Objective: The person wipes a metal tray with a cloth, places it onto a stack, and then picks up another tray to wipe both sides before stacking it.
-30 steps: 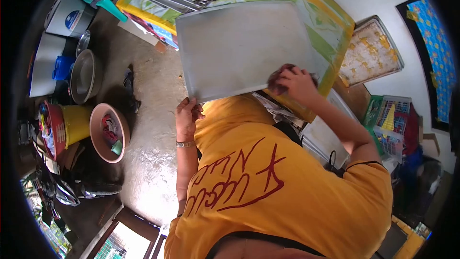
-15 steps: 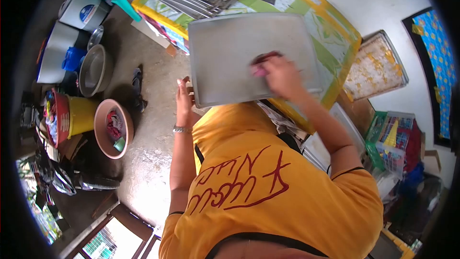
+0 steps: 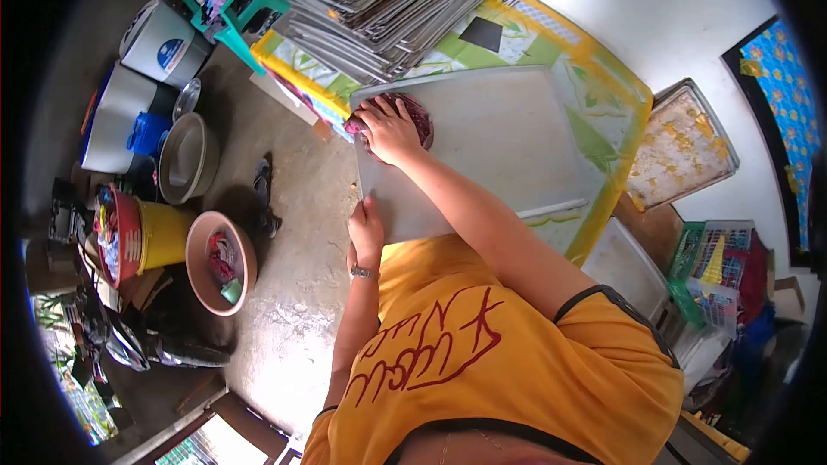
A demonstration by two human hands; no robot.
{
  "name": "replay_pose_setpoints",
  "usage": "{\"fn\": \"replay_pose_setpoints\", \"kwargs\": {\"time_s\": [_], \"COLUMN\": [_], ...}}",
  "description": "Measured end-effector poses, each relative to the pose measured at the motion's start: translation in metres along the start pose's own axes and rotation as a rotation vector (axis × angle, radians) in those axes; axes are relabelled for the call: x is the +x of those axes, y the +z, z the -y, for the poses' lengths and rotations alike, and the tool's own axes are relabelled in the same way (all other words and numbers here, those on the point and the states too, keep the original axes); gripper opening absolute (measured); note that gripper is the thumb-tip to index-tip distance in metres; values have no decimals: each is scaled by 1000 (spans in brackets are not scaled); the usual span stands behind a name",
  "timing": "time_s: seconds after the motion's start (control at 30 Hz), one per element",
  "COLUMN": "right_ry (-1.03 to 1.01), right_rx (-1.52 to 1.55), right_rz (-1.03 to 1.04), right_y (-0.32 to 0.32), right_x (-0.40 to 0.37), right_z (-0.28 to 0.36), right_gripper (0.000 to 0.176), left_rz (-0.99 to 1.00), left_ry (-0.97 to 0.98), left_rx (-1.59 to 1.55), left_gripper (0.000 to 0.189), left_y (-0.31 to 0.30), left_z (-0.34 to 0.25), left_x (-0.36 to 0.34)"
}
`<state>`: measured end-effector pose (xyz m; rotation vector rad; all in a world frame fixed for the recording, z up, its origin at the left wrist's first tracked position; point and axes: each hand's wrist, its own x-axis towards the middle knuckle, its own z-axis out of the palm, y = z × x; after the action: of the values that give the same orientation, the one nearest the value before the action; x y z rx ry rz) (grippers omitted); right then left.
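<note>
A flat grey metal tray (image 3: 491,146) lies in front of me, partly over the table's near edge. My right hand (image 3: 392,131) presses a dark red and pink cloth (image 3: 417,118) onto the tray's far left corner, its fingers spread over the cloth. My left hand (image 3: 367,228) grips the tray's near left edge, thumb on top and the other fingers mostly hidden beneath.
Stacked metal trays (image 3: 388,9) stand at the back of the table (image 3: 594,90), which has a green and yellow cover. A stained tray (image 3: 680,146) leans on the right. Left on the floor are a pink basin (image 3: 196,271), a yellow bucket (image 3: 164,237) and a slipper (image 3: 264,181).
My right hand has swept the cloth from the tray's right-middle area to its far left corner. My left hand is now closed on the tray's edge, and the tray appears lower in view.
</note>
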<state>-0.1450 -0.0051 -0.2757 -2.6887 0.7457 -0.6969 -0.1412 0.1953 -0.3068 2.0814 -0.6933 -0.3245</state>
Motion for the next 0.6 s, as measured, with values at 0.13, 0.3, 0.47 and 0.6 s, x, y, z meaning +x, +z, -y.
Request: {"fn": "replay_pose_setpoints", "kwargs": {"time_s": [0.13,0.3,0.47,0.6], "right_ry": [102,391,585,756], "right_rx": [-169,-306,-559,-593], "right_rz": [-60,-194,-229,-77], "right_y": [-34,-83,-120,-156], "right_x": [-20,-56,-80,-79], "right_z": [-56,-163,-233,-244], "right_gripper": [40,43,37,34], "left_rz": [-33,-7,-28,-45], "left_ry": [-11,-136,-154,-143], "left_rx": [-31,-79,-119,-111], "left_gripper": [40,45,46,47], "left_y": [-4,-6,-8,-7], "left_z": [0,-4,-17,-17], "left_x": [-12,-25,-27,-27]}}
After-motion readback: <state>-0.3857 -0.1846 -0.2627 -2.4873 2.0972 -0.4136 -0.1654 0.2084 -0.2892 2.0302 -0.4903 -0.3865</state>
